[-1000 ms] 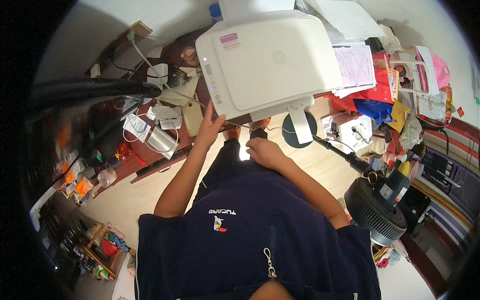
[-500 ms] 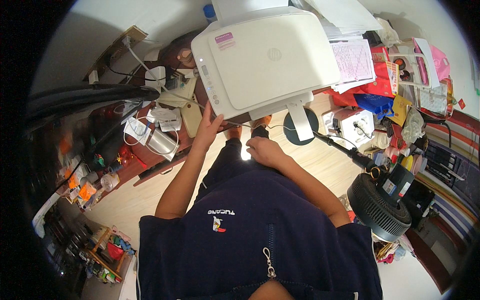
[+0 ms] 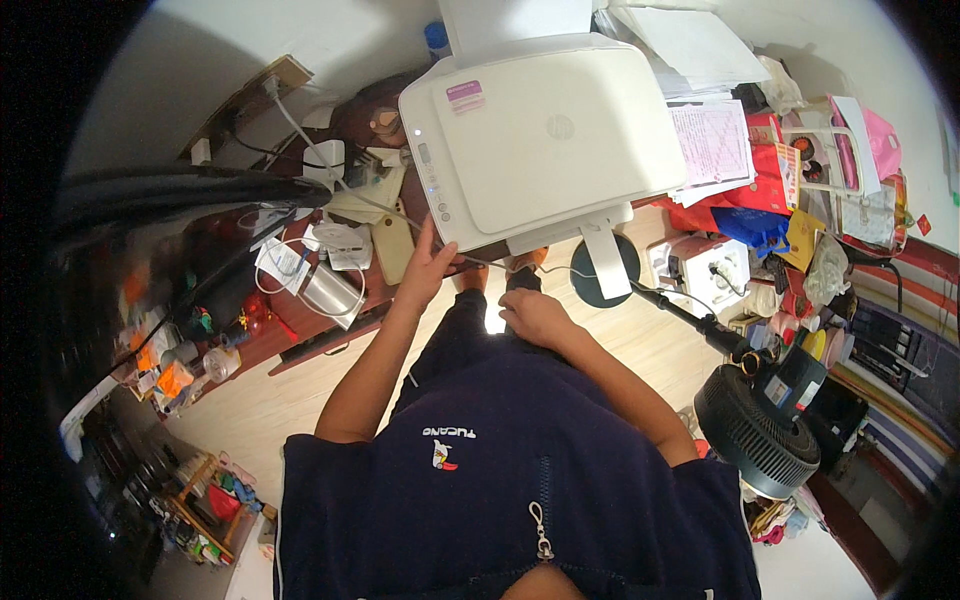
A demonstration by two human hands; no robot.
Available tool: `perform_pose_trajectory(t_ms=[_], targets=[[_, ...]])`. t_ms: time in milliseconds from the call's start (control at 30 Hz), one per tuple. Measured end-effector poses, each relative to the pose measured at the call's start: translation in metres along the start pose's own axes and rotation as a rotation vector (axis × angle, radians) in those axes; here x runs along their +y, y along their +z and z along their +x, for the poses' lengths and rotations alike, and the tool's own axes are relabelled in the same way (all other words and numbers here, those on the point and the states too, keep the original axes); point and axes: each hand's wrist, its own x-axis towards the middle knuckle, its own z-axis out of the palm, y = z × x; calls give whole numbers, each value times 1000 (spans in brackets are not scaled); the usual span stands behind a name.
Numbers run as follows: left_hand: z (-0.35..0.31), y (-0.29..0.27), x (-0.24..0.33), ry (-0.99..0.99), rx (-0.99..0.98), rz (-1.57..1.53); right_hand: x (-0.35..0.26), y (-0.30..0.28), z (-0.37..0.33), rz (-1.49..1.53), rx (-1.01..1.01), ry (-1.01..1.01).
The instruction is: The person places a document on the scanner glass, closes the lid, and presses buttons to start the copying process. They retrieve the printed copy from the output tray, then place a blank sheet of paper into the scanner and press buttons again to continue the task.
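Observation:
A white printer (image 3: 560, 140) with a flat lid and a button panel stands on the dark red desk. My left hand (image 3: 428, 270) is at its front left corner, thumb and fingers apart, touching the edge below the buttons; part of the fingers is hidden there. My right hand (image 3: 535, 315) hangs in front of my thigh with its fingers curled in, and nothing shows in it. From the printer's front a white output tray flap (image 3: 604, 258) sticks out.
Left of the printer lie cables, a white charger (image 3: 322, 158), a metal cup (image 3: 333, 293) and papers. Stacked printed sheets (image 3: 710, 140) and red bags (image 3: 775, 175) are on the right. A black fan (image 3: 755, 430) on a pole stands at my right, beyond a dark round stool (image 3: 590, 285).
The whole view has shifted slightly, so the printer and desk appear lower and farther right. Both hands keep nearly the same pose, my left hand still at the printer's corner.

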Motion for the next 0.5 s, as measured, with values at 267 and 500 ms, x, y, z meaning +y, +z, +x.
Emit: perform_pose_trajectory(t_ms=[267,500], targets=[[0,-2,-1,7,-15,20,1,0,0,2,11,-20],[-1,-2,-2,2,-7,34,7,3,2,-12,-5,-6]])
